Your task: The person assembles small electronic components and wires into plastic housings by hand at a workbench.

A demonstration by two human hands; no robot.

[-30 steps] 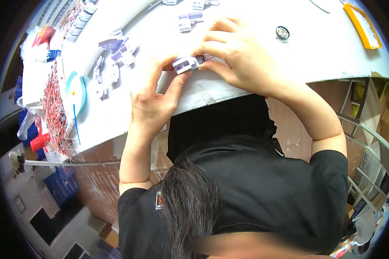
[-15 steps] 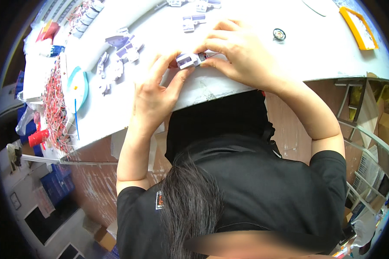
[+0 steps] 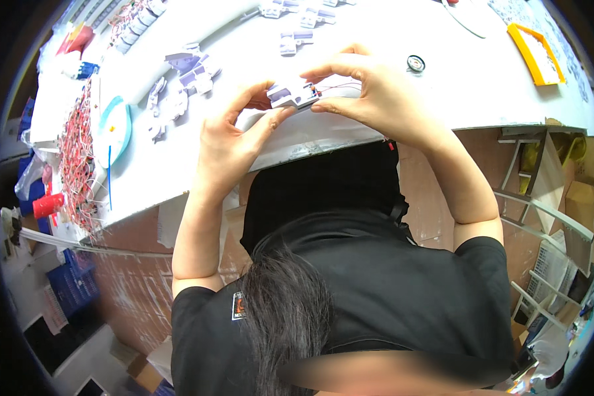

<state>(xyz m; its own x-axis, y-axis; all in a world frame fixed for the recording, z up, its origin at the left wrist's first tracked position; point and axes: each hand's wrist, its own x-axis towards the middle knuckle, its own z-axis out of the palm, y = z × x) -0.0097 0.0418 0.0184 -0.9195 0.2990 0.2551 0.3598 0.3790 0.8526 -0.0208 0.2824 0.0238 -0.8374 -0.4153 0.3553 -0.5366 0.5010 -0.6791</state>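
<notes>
A small white and pale purple plastic part (image 3: 290, 94) with thin red wires at its right end is held just above the white table's (image 3: 389, 39) near edge. My left hand (image 3: 228, 142) pinches its left end between thumb and fingers. My right hand (image 3: 369, 92) grips its right end, fingertips over the wires. Both forearms come up from below, either side of my black-clad body.
More purple-and-white parts (image 3: 191, 69) lie scattered at the table's left and far middle. A round teal dish (image 3: 115, 129) and a mass of red-wired pieces (image 3: 76, 152) sit at far left. A small black round piece (image 3: 415, 63) and an orange tray (image 3: 531, 46) lie to the right.
Both hands stay on the small part; the view has shifted slightly and the hands sit a little nearer the table edge. My fingers have shifted a little on the part.
</notes>
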